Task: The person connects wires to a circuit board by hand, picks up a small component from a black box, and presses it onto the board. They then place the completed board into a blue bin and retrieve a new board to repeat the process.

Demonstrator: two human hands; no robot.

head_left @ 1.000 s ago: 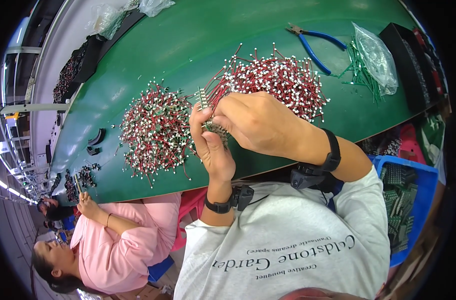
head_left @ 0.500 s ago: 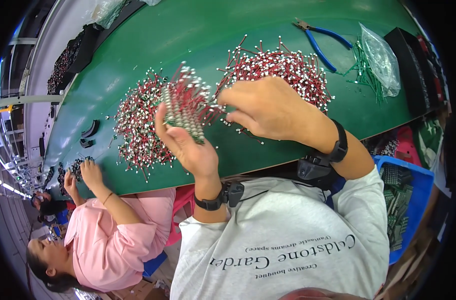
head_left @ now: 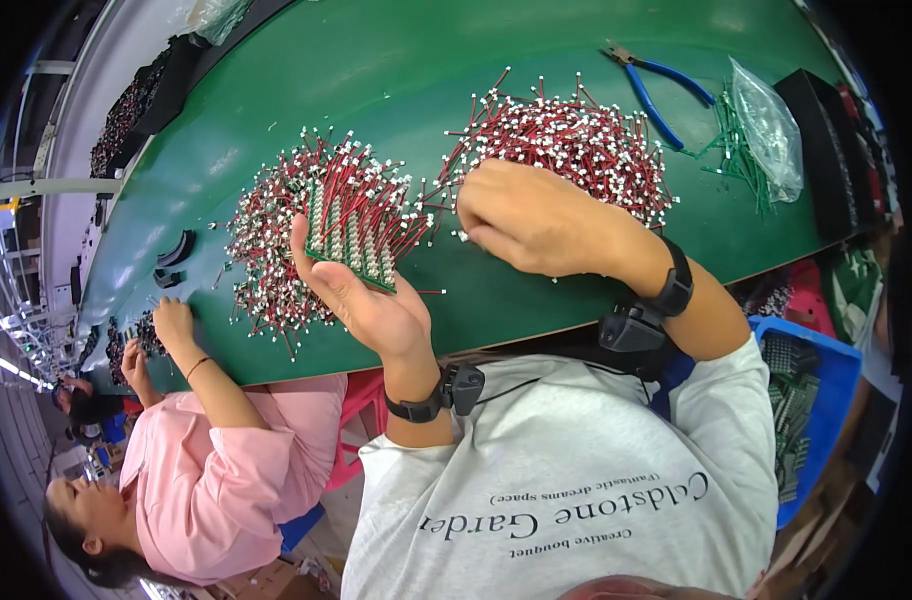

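Observation:
My left hand (head_left: pixel 376 310) is wrapped round a green circuit board panel (head_left: pixel 348 250) set with rows of white connectors. Red wires with white plug ends fan out from the panel's upper part. Behind it lies a pile of red wire pieces with white ends (head_left: pixel 266 220), partly covered by the panel. At the near left edge of a second pile of red wires (head_left: pixel 576 140), my right hand (head_left: pixel 546 215) has its fingers curled and pressed together. Its fingertips point toward the panel but stay apart from it; whatever they hold is hidden.
Blue-handled cutters (head_left: pixel 656 95), green strips (head_left: pixel 731 150), a clear plastic bag (head_left: pixel 768 125) and a black box (head_left: pixel 826 150) lie at the right. A blue bin (head_left: pixel 838 400) holds green boards. On the left, a co-worker in pink (head_left: pixel 216 460) handles small dark parts.
The panel in my left hand was smeared by motion and now appears steady, tilted more flat. My right hand has drawn a little to the right, away from the panel's wires.

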